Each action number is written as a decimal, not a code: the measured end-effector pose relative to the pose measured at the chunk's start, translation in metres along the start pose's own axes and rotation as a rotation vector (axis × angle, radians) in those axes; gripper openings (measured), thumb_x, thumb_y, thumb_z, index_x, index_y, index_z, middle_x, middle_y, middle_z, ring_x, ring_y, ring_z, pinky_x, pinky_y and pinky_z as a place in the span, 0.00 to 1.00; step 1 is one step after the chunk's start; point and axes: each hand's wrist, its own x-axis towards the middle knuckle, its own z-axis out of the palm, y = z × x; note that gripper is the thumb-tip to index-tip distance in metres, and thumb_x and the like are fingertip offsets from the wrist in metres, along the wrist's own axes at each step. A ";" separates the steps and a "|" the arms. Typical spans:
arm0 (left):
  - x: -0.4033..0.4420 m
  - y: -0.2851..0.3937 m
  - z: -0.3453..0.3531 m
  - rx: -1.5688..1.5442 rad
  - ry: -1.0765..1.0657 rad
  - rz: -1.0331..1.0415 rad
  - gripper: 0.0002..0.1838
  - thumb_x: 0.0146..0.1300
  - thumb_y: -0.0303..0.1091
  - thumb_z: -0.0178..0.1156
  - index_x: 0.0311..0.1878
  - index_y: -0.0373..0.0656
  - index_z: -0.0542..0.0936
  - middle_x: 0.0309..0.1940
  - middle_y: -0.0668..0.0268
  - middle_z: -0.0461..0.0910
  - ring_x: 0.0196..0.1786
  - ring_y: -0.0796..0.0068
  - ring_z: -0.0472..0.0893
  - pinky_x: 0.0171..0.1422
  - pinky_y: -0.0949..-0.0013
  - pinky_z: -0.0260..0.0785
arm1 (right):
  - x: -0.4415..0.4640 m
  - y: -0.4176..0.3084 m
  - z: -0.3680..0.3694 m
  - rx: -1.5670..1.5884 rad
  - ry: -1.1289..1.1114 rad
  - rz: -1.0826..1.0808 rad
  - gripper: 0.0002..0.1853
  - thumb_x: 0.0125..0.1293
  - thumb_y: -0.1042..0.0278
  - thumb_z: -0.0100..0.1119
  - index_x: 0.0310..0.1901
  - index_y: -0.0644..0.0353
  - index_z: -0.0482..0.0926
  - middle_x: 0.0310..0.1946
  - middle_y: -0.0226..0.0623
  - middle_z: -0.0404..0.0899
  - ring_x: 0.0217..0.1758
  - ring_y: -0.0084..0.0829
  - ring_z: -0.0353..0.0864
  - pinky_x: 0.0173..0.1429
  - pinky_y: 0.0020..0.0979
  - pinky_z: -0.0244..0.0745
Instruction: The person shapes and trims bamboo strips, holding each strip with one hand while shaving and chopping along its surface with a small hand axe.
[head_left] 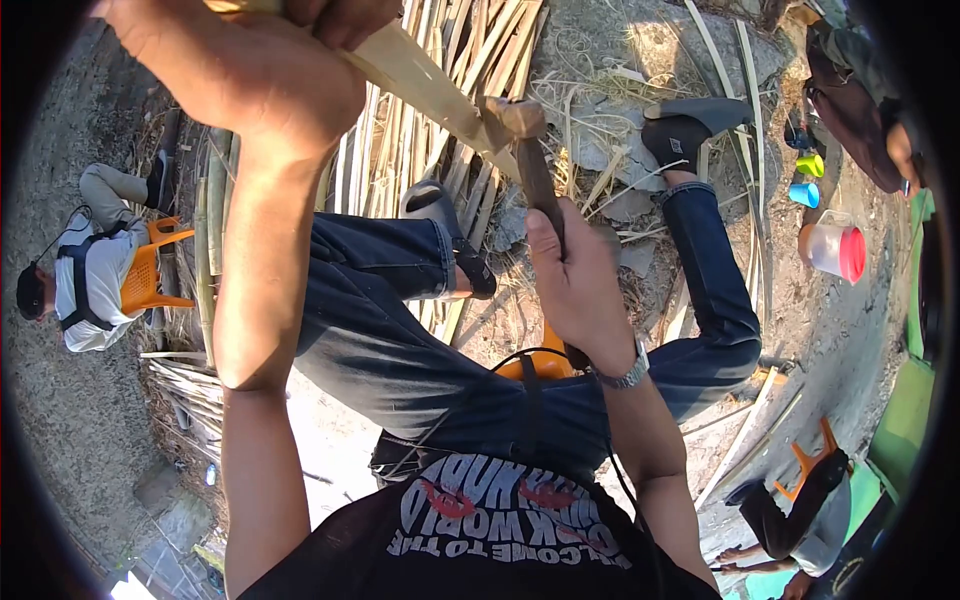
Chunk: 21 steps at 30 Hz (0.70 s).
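At the top left of the head view, my left hand (270, 85) is closed around a long, pale, flat bamboo strip (420, 85). The strip slopes down to the right. My right hand (580, 285), with a metal watch on the wrist, grips the dark wooden handle of a hatchet-like tool (538, 180). Its blocky head meets the strip near the lower end; how the edge sits against the bamboo is hard to make out. Part of my left fingers is cut off by the frame's upper edge.
Many split bamboo strips (385, 160) lie on the ground between and beyond my legs. To the right stand a pail with a red rim (850, 254), a blue cup (803, 194) and a green cup (810, 165). People sit on orange chairs (150, 268) at both sides.
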 end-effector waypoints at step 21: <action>0.011 0.009 -0.004 -0.174 -0.377 -0.126 0.36 0.74 0.77 0.30 0.35 0.53 0.66 0.19 0.74 0.53 0.21 0.79 0.45 0.29 0.67 0.46 | -0.004 -0.047 -0.048 0.181 -0.030 0.267 0.22 0.82 0.46 0.48 0.48 0.63 0.73 0.21 0.26 0.69 0.15 0.15 0.67 0.19 0.22 0.60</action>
